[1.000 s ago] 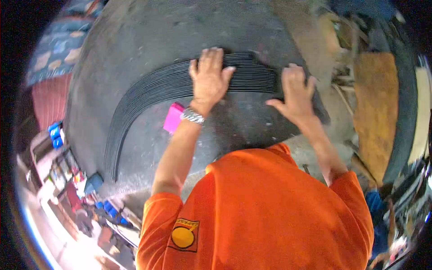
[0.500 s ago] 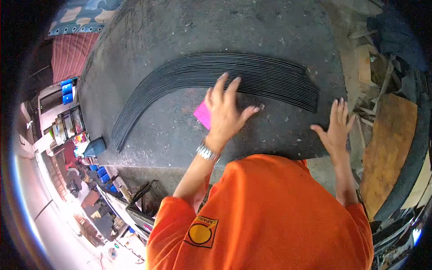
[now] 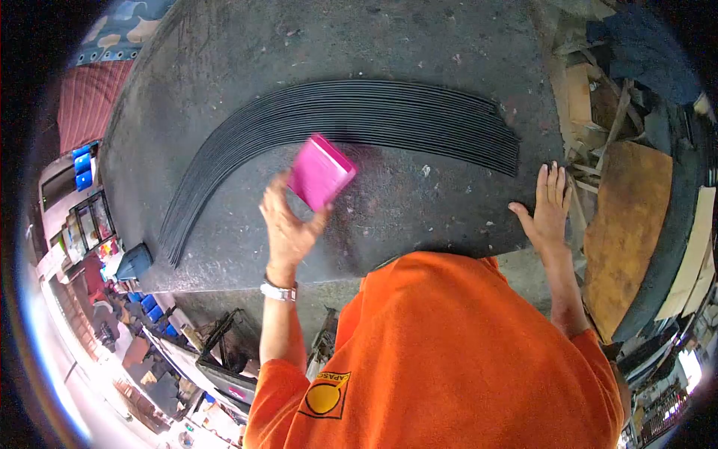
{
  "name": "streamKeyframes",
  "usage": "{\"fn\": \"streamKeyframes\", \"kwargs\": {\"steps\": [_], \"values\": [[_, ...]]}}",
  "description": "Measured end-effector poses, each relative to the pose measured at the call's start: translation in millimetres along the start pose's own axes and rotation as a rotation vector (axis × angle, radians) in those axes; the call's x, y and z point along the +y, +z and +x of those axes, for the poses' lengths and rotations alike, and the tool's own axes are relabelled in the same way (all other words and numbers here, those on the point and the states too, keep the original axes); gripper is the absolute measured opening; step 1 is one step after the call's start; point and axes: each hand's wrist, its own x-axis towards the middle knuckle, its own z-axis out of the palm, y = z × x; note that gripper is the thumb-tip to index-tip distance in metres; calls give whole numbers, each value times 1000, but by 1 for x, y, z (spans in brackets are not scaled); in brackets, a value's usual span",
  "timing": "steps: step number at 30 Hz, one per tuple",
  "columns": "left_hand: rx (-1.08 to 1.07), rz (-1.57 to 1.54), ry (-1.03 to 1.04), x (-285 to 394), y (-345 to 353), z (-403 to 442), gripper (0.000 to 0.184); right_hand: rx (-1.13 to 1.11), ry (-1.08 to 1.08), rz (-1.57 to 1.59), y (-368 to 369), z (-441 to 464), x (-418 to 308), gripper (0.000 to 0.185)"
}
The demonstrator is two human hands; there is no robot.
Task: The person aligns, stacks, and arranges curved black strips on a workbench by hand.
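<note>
1. Just nearer than the curved black strips (image 3: 359,112), the left hand (image 3: 288,230) grips a pink block (image 3: 320,173) between thumb and fingers; blur suggests it is being moved.
2. Near the strips' right end, the right hand (image 3: 550,217) rests by the edge of the bench (image 3: 419,202), fingers slightly spread, holding nothing.
3. Beside the strips' inner edge, handling the block calls for care against snagging.
4. Well right of the strips lies a brown board (image 3: 628,232).
</note>
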Motion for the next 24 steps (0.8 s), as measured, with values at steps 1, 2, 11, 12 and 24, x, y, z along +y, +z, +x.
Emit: {"fn": "streamKeyframes", "kwargs": {"steps": [1, 2, 11, 12, 24], "values": [[10, 14, -36, -2, -9, 17, 87, 5, 5, 0, 1, 1, 0, 105], [29, -43, -2, -8, -15, 41, 86, 17, 6, -7, 3, 1, 1, 105], [199, 102, 139, -81, 49, 266, 94, 16, 27, -28, 6, 1, 0, 106], [247, 224, 175, -74, 59, 277, 90, 28, 21, -23, 6, 0, 0, 106], [2, 255, 328, 56, 127, 142, 56, -11, 72, -72, 5, 2, -5, 108]]}}
